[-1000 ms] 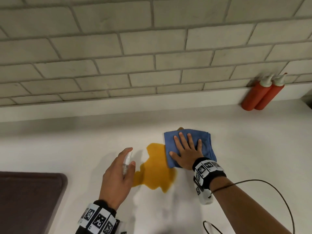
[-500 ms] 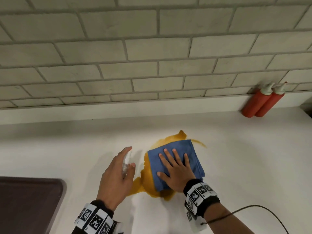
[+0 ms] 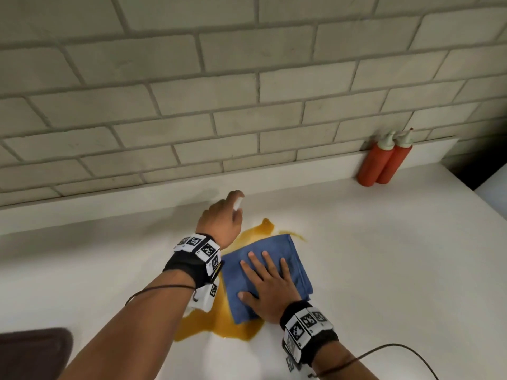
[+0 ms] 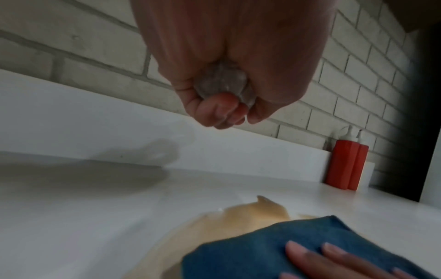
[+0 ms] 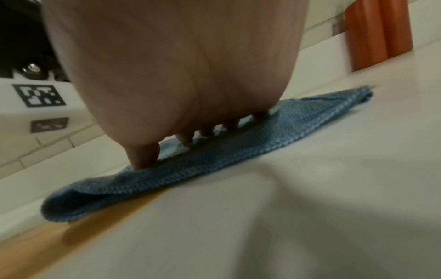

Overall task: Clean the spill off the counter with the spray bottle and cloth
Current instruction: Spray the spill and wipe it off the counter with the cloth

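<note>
An orange-yellow spill (image 3: 219,322) spreads over the white counter (image 3: 384,256). A folded blue cloth (image 3: 288,250) lies on the spill's right half, and my right hand (image 3: 267,286) presses flat on it with straight, spread fingers (image 5: 143,156). My left hand (image 3: 222,218) is raised above the far edge of the spill and grips a small clear spray bottle (image 4: 222,83); only its white top (image 3: 238,202) pokes out in the head view. The cloth (image 4: 262,245) and the spill (image 4: 250,213) also show below the left hand in the left wrist view.
Two red squeeze bottles (image 3: 384,160) stand against the low white ledge (image 3: 137,204) at the back right, under a brick wall. A dark mat (image 3: 33,352) lies at the near left corner. The counter ends at a dark gap (image 3: 477,171) on the right.
My left hand has lifted and reached forward with the spray bottle, from the spill's left side to above its far edge. The right hand slid the cloth left and nearer over the spill.
</note>
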